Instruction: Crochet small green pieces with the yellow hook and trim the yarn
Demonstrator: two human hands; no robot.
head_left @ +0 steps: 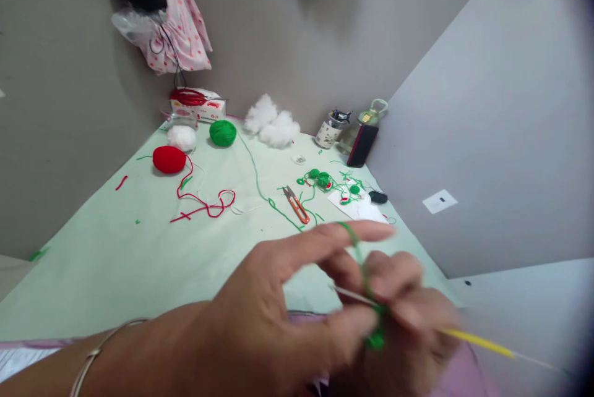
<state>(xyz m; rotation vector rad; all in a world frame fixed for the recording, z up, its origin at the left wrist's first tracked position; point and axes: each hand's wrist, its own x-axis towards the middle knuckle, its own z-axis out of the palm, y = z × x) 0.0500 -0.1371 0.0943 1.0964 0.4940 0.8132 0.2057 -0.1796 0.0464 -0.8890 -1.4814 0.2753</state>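
Observation:
My left hand (297, 298) pinches a small green crocheted piece (375, 340) between thumb and fingers. Its index finger is stretched out with green yarn (357, 242) looped over it, running down to the piece. Closed around a crochet hook with a yellow handle (482, 342) is my right hand (413, 310), pressed close against the left. The thin metal shaft (350, 293) of the hook passes by the green stitches and its tip points left. Both hands are somewhat blurred, and the fingers partly hide the piece.
Orange thread snips (296, 205) lie beyond my hands. Green yarn ball (223, 133), red yarn ball (169, 159) and white stuffing (271, 122) stand farther back. Small green crocheted pieces (323, 180) and yarn scraps lie at right, near a phone (362, 145) and a pen cup (330, 130).

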